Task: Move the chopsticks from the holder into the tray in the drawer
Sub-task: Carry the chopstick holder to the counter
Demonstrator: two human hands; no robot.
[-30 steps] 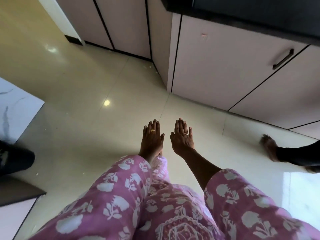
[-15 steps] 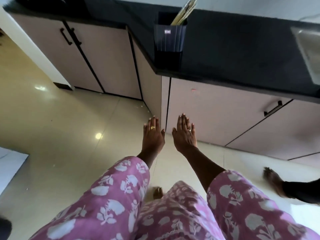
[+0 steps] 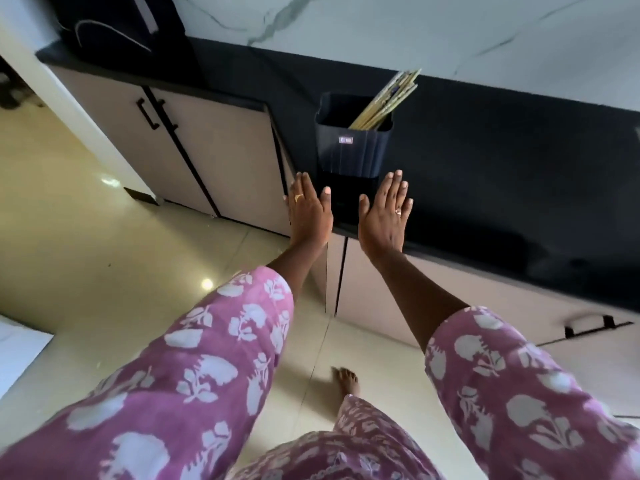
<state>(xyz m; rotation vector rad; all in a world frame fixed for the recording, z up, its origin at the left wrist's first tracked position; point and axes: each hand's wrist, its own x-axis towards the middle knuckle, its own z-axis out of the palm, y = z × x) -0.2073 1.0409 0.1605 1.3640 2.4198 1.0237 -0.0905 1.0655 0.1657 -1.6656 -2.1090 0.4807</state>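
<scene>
Several chopsticks [image 3: 384, 102] lean rightward in a dark holder [image 3: 353, 147] standing on the black counter [image 3: 502, 168] near its front edge. Both arms reach forward from pink floral sleeves [image 3: 225, 341]. Left hand [image 3: 309, 213] and right hand [image 3: 384, 216] flank the holder's base, flat, backs up, fingers straight, gripping nothing.

left hand [image 3: 309, 211] flat; right hand [image 3: 384, 214] flat | chopsticks [image 3: 384, 100] in holder [image 3: 353, 147]

chopsticks [image 3: 384, 98]: pale bundle, standing in holder, leaning right, ends above rim | holder [image 3: 353, 147]: dark ribbed box, small label, upright, just beyond and between left hand [image 3: 308, 213] and right hand [image 3: 384, 216], untouched
</scene>
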